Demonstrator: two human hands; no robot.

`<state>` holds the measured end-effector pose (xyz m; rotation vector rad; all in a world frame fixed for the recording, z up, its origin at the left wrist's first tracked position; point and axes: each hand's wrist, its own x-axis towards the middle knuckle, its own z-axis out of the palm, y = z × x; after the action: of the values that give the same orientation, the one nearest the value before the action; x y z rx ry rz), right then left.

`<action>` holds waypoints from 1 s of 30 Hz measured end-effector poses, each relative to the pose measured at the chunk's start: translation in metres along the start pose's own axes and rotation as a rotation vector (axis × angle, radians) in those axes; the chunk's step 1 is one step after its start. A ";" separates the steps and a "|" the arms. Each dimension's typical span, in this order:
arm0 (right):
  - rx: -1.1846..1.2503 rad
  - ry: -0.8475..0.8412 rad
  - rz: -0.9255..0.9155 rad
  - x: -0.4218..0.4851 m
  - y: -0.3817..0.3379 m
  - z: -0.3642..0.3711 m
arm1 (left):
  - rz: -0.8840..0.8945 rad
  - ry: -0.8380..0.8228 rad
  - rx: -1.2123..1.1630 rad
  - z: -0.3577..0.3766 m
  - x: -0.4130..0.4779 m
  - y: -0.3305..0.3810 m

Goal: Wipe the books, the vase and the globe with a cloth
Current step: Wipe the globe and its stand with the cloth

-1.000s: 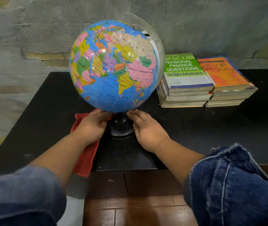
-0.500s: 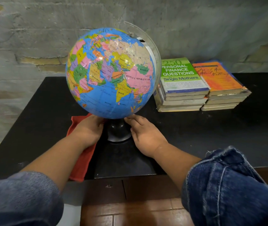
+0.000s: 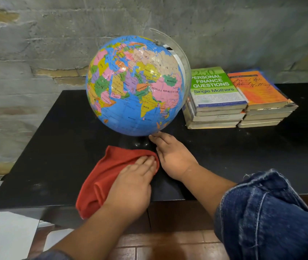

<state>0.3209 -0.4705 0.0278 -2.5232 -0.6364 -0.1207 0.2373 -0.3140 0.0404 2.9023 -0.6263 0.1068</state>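
A second ago the left hand (image 3: 132,184) was lying at the left side of the globe's stand, with the red cloth (image 3: 104,175) trailing back over the table edge. Now the hand is lying in front of the stand (image 3: 140,143). It is pressing flat on the cloth with straight fingers, their tips right beside the right hand's thumb. The cloth's far edge is now sitting just short of the stand, and its near end is still hanging over the table edge. The right hand (image 3: 172,154) is staying where it was, open and palm down on the black table (image 3: 55,147). Its fingertips are reaching under the globe at the right of the stand.

The globe (image 3: 136,85) is standing near the middle of the table, close to the grey wall (image 3: 55,44). It is showing names such as INDIA, MONGOLIA, PAKISTAN, AFGHANISTAN, ETHIOPIA and PEOPLE'S REPUBLIC OF CHINA. Its axis is leaning, with the top tipping back and to the right, where a clear arc (image 3: 183,59) is curving round it.

Just right of the globe, two stacks of books are lying flat side by side, their long sides running toward the wall and their page edges facing the person. The green book (image 3: 215,89) on top of the left stack is reading "250 PERSONAL FINANCE QUESTIONS for Single Mothers". The orange book (image 3: 258,89) on the right stack is carrying handwriting-style lettering too blurred to read.

A rolled denim sleeve (image 3: 262,212) is covering the right forearm.
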 end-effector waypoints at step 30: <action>0.774 0.062 0.149 -0.091 -0.071 -0.016 | -0.826 0.213 -2.005 -0.049 -0.007 0.064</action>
<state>0.2079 -0.4631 0.0562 -1.7973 -0.3666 0.0896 0.2029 -0.3595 0.0978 0.9410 0.4356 -0.2078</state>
